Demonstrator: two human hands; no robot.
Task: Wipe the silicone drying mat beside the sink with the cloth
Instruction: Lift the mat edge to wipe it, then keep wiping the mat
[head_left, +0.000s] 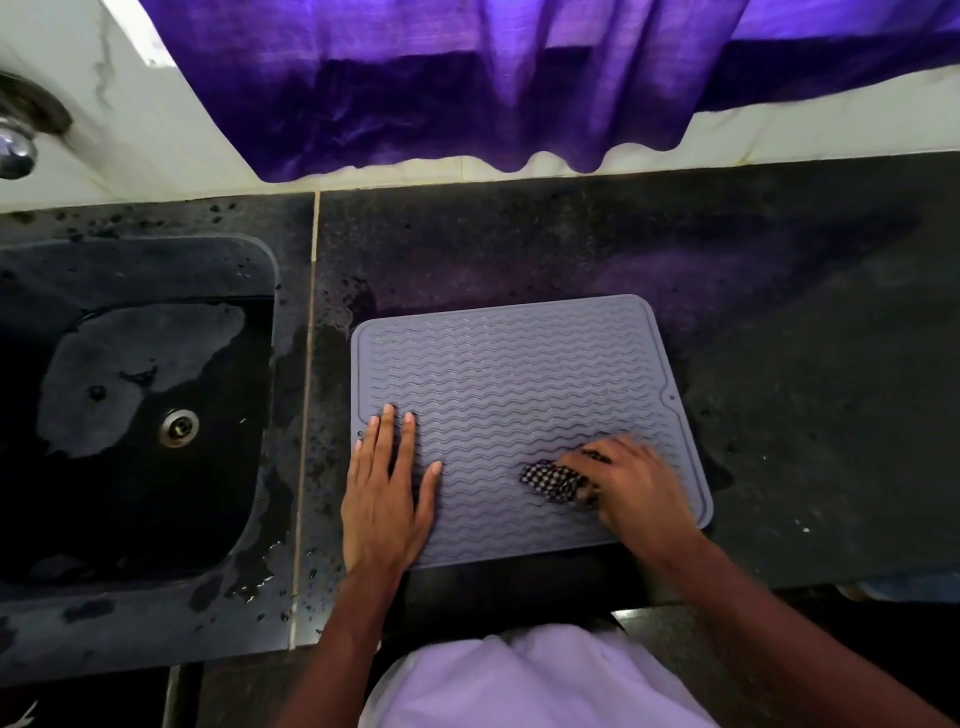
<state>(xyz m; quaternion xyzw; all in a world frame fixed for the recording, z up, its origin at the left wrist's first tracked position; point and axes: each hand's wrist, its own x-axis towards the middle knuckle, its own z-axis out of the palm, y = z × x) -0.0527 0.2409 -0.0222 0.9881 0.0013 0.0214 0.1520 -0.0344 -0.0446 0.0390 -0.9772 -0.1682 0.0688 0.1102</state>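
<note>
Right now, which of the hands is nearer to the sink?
Left. The left hand lies flat on the sink-side edge of the mat, close beside the sink. The right hand grips the cloth on the mat's opposite side, farther away.

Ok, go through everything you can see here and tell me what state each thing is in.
sink: wet, water patches on its bottom.
counter: splashed with drops near the sink.
mat: flat on the counter, ridges up.
left hand: flat, fingers straight, pressing the mat's left side.
cloth: bunched on the mat.
right hand: fingers curled on the cloth.
</note>
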